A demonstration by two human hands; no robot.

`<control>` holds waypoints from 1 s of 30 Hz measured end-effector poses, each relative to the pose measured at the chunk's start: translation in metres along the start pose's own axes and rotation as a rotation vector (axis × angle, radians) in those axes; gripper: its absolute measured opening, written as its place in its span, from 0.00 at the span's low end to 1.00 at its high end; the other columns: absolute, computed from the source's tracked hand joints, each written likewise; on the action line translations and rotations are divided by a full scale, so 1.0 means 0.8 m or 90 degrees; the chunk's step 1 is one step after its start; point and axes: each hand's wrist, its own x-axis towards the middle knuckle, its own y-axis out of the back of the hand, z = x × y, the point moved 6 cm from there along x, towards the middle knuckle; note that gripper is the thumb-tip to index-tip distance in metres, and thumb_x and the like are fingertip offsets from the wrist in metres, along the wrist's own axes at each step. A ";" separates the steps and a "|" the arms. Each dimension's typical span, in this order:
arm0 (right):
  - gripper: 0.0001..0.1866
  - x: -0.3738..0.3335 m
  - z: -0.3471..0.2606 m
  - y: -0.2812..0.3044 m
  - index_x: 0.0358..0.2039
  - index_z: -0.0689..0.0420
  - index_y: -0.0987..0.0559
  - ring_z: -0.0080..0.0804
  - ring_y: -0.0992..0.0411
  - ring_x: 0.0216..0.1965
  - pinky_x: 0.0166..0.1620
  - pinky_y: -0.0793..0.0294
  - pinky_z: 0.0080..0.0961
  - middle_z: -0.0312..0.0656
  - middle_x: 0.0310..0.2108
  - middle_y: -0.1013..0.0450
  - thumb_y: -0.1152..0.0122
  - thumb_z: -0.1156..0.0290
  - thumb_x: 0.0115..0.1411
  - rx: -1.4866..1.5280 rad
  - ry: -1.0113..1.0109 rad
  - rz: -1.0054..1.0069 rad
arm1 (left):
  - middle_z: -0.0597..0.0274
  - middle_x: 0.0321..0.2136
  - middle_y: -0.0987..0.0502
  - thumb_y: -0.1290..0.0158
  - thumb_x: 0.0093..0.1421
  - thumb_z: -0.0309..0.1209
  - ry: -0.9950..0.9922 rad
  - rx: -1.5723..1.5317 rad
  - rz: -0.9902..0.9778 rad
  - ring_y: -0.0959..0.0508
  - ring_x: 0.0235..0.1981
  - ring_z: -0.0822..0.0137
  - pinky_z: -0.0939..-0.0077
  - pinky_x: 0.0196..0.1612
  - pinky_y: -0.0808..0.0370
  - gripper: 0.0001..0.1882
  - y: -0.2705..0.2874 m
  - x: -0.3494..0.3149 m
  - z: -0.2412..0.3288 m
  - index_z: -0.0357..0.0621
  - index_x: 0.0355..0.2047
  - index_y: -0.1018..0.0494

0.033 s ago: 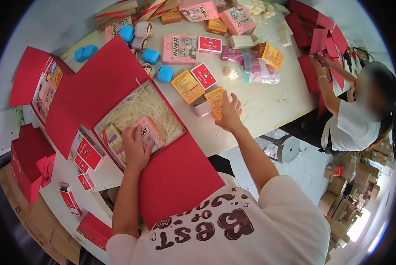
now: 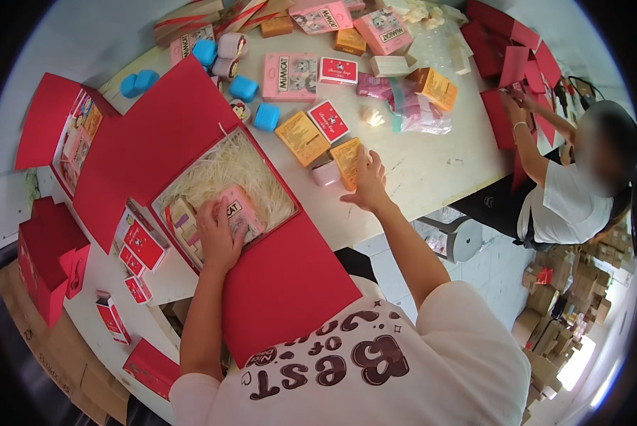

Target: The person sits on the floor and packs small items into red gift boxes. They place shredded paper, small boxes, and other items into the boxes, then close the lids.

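An open red gift box (image 2: 295, 206) lies at an angle before me, lined with pale shredded filler (image 2: 226, 160). Inside it, my left hand (image 2: 220, 238) rests over a pink box (image 2: 246, 213), fingers on its left part and thumb along its near side. Left of that hand sits a wooden-looking item with a purple band (image 2: 183, 226). My right hand (image 2: 371, 186), fingers spread, is at the right side of a small orange box (image 2: 345, 162); whether it grips cannot be made out. Touching that box are a pale pink case (image 2: 325, 174) and a larger orange box (image 2: 302, 138).
Beyond stand a red-and-white soap box (image 2: 329, 121), blue cases (image 2: 266, 117), more pink boxes (image 2: 290, 77) and a clear bag (image 2: 421, 117). Red boxes (image 2: 52, 252) crowd the left. Rightward, another person (image 2: 574, 192) handles a red box (image 2: 496, 117).
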 end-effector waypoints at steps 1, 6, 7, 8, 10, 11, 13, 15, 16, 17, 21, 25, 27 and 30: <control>0.45 0.005 0.010 -0.010 0.58 0.63 0.44 0.52 0.44 0.53 0.55 0.41 0.34 0.55 0.50 0.43 0.34 0.72 0.38 0.058 0.016 0.011 | 0.47 0.58 0.47 0.47 0.50 0.38 -0.005 0.007 0.009 0.46 0.58 0.46 0.54 0.59 0.50 0.34 0.002 0.003 0.003 0.38 0.56 0.42; 0.32 0.019 0.044 -0.008 0.53 0.64 0.35 0.40 0.33 0.43 0.49 0.34 0.33 0.51 0.45 0.34 0.42 0.67 0.46 0.914 -0.131 -0.162 | 0.47 0.58 0.48 0.44 0.49 0.39 -0.009 0.028 -0.005 0.48 0.58 0.45 0.53 0.60 0.52 0.35 0.002 0.000 -0.002 0.39 0.56 0.43; 0.31 0.007 0.044 0.000 0.54 0.64 0.38 0.43 0.30 0.40 0.45 0.31 0.31 0.51 0.44 0.32 0.48 0.63 0.51 1.113 -0.196 -0.258 | 0.47 0.58 0.48 0.44 0.49 0.39 -0.006 0.020 -0.007 0.48 0.59 0.45 0.53 0.60 0.53 0.36 0.003 0.001 0.000 0.39 0.56 0.43; 0.32 -0.003 0.014 0.025 0.55 0.65 0.39 0.45 0.31 0.42 0.45 0.30 0.33 0.54 0.46 0.33 0.49 0.60 0.51 1.204 -0.155 -0.335 | 0.47 0.58 0.48 0.44 0.49 0.39 0.000 0.016 -0.008 0.49 0.59 0.45 0.53 0.60 0.53 0.36 0.005 0.001 0.000 0.39 0.56 0.43; 0.36 -0.020 -0.039 0.058 0.56 0.65 0.42 0.51 0.32 0.44 0.46 0.31 0.37 0.58 0.49 0.36 0.51 0.55 0.52 1.319 -0.084 -0.481 | 0.47 0.58 0.47 0.44 0.49 0.38 0.007 0.052 0.024 0.48 0.59 0.46 0.53 0.60 0.53 0.37 0.014 0.000 0.009 0.39 0.57 0.44; 0.37 -0.028 -0.058 0.060 0.57 0.65 0.43 0.54 0.32 0.45 0.48 0.31 0.39 0.60 0.51 0.38 0.52 0.53 0.52 1.346 -0.057 -0.548 | 0.46 0.58 0.47 0.44 0.49 0.38 0.011 0.072 0.039 0.48 0.59 0.46 0.53 0.60 0.53 0.37 0.018 0.002 0.014 0.39 0.57 0.45; 0.39 -0.042 -0.096 0.058 0.58 0.64 0.45 0.58 0.34 0.47 0.51 0.34 0.43 0.63 0.53 0.41 0.54 0.50 0.52 1.376 -0.047 -0.643 | 0.47 0.56 0.44 0.46 0.53 0.37 0.000 -0.013 0.097 0.44 0.58 0.50 0.58 0.59 0.49 0.36 0.033 0.011 0.033 0.38 0.58 0.47; 0.40 -0.056 -0.135 0.052 0.58 0.65 0.46 0.61 0.36 0.50 0.54 0.37 0.48 0.66 0.54 0.43 0.54 0.50 0.52 1.378 -0.078 -0.705 | 0.49 0.54 0.41 0.48 0.56 0.35 0.065 -0.285 0.083 0.41 0.56 0.56 0.63 0.57 0.44 0.34 0.042 0.024 0.054 0.38 0.59 0.49; 0.40 -0.063 -0.154 0.047 0.59 0.64 0.47 0.62 0.40 0.54 0.57 0.41 0.52 0.65 0.56 0.46 0.56 0.50 0.52 1.337 -0.082 -0.713 | 0.49 0.53 0.39 0.49 0.57 0.34 0.130 -0.517 0.043 0.39 0.55 0.59 0.66 0.55 0.41 0.33 0.041 0.032 0.067 0.38 0.59 0.50; 0.39 -0.068 -0.165 0.042 0.59 0.64 0.47 0.59 0.39 0.54 0.57 0.41 0.51 0.60 0.56 0.44 0.54 0.52 0.52 1.294 -0.079 -0.707 | 0.50 0.52 0.38 0.50 0.59 0.34 0.185 -0.755 -0.003 0.37 0.53 0.63 0.70 0.53 0.38 0.32 0.033 0.039 0.077 0.37 0.60 0.51; 0.40 -0.064 -0.168 0.014 0.59 0.59 0.46 0.55 0.41 0.54 0.56 0.40 0.41 0.58 0.54 0.43 0.41 0.63 0.47 0.809 0.087 -0.414 | 0.53 0.48 0.34 0.53 0.61 0.30 0.255 -0.875 0.075 0.32 0.46 0.70 0.78 0.47 0.33 0.31 0.014 0.045 0.072 0.37 0.61 0.53; 0.57 -0.084 -0.227 0.048 0.61 0.56 0.48 0.57 0.52 0.59 0.58 0.47 0.45 0.58 0.58 0.53 0.26 0.60 0.31 0.152 0.510 -0.072 | 0.54 0.46 0.33 0.52 0.60 0.28 0.276 -0.769 0.085 0.30 0.43 0.70 0.78 0.45 0.31 0.31 0.004 0.036 0.056 0.36 0.60 0.53; 0.59 -0.078 -0.240 0.033 0.61 0.55 0.49 0.58 0.52 0.59 0.58 0.48 0.47 0.57 0.59 0.52 0.25 0.59 0.28 -0.017 0.570 -0.079 | 0.54 0.45 0.32 0.52 0.60 0.27 0.279 -0.769 0.065 0.30 0.42 0.70 0.78 0.44 0.31 0.30 -0.005 0.038 0.045 0.36 0.60 0.51; 0.61 -0.054 -0.233 0.019 0.61 0.53 0.49 0.54 0.47 0.55 0.55 0.47 0.46 0.54 0.55 0.48 0.25 0.58 0.27 0.054 0.570 -0.099 | 0.52 0.46 0.33 0.50 0.58 0.27 0.312 -0.839 0.017 0.31 0.46 0.65 0.76 0.47 0.33 0.29 -0.009 0.044 0.036 0.37 0.58 0.47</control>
